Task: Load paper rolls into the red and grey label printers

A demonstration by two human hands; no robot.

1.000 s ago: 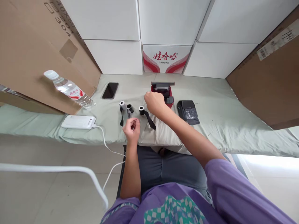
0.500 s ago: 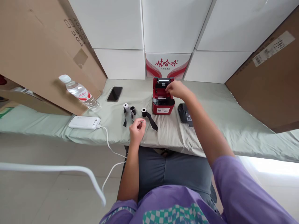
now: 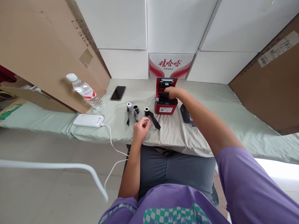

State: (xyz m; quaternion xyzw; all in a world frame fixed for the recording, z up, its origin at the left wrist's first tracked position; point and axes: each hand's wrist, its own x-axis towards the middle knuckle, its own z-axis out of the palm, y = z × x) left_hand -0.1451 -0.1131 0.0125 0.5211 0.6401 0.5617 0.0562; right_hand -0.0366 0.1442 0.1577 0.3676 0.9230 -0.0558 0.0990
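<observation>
A small red printer (image 3: 166, 109) stands with its lid raised, a metal roller across the lid. My right hand (image 3: 173, 92) reaches into it from the right, with a black strip (image 3: 163, 95) at its fingers. The fingertips are partly hidden. My left hand (image 3: 141, 127) is closed in a pinch near the table's front; whatever it may hold is too small to make out. Just beyond it are a white roll (image 3: 129, 105), a black roll (image 3: 135, 109) and another roll (image 3: 146, 111) with a black ribbon (image 3: 154, 120) trailing from it.
A black device (image 3: 185, 114) lies right of the printer, partly behind my forearm. To the left are a phone (image 3: 118, 93), a water bottle (image 3: 86, 91) and a white power bank (image 3: 88, 120) with a cable. White boxes (image 3: 123, 63) and brown cartons (image 3: 275, 81) stand around the cloth-covered table.
My right hand has gone lower into the printer, and the black strip now shows higher at its fingers. My left hand stays pinched. The whole view has shifted slightly.
</observation>
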